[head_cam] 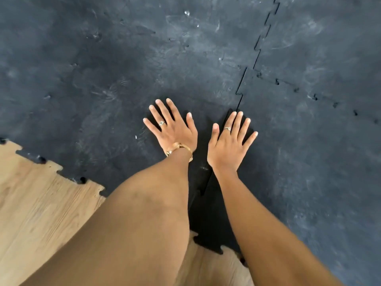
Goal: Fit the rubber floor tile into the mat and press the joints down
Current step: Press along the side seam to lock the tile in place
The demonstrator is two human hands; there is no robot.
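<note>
Rubber floor tile: we take the dark grey, scuffed rubber floor tile [115,83] to be the large piece under our left palm; it lies flat among the other tiles, filling the left and middle of the head view.
Mat: we see the dark grey interlocking rubber mat [319,131] spread over the right side and far part of the view, chalky with pale smears.
Joint: a black toothed puzzle seam [241,93] runs from the top right down toward our hands and goes on between the two forearms; near the top its teeth show thin dark gaps, and whether the stretch under our hands is fully seated we cannot tell, as shadow hides it.
Left hand: our left hand [175,131] lies palm down on the tile just left of the seam, fingers spread wide and straight, gripping nothing; it wears a ring and, at the wrist, a gold bangle [179,150].
Right hand: our right hand [228,145] lies palm down just right of the seam, fingers fanned and flat, its fingertips [234,114] touching the seam line, holding nothing; a ring sits on one finger.
Floor: a light wood-grain plank floor [37,203] shows at the lower left, meeting the tile's toothed outer edge [61,172].
</note>
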